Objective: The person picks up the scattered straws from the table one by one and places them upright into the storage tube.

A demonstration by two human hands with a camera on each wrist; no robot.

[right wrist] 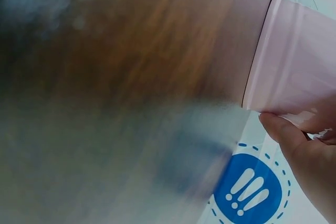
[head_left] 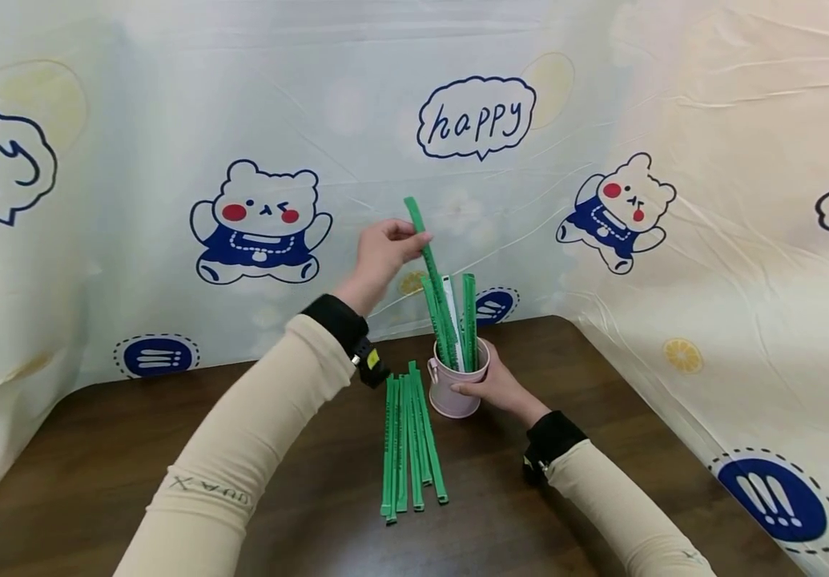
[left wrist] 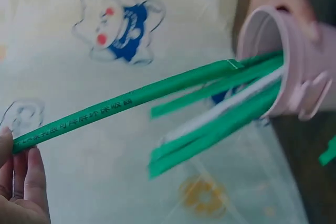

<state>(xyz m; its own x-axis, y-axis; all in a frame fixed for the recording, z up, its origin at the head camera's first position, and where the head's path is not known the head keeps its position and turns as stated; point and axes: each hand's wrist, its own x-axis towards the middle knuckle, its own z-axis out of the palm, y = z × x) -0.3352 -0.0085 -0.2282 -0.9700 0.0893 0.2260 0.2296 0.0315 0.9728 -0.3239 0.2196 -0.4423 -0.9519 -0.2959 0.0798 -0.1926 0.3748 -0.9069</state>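
Note:
My left hand (head_left: 388,250) pinches a green paper-wrapped straw (head_left: 416,216) near its upper end, between thumb and fingers. In the left wrist view, that straw (left wrist: 131,98) slants down to the mouth of a small pink bucket (left wrist: 295,51); printed characters run along its wrapper. Several other green wrapped straws (head_left: 468,320) and a white one (head_left: 452,312) stand in the bucket and lean apart. My right hand (head_left: 499,386) grips the bucket's side, with its thumb (right wrist: 281,129) against the wall in the right wrist view. Some of its fingers are hidden behind the bucket.
A loose bunch of green wrapped straws (head_left: 403,441) lies on the brown wooden table (head_left: 299,481), just left of the bucket. Behind and at the right hangs a pale printed sheet (head_left: 356,104) with bears and lettering. A small handle loop (left wrist: 315,95) sticks out from the bucket.

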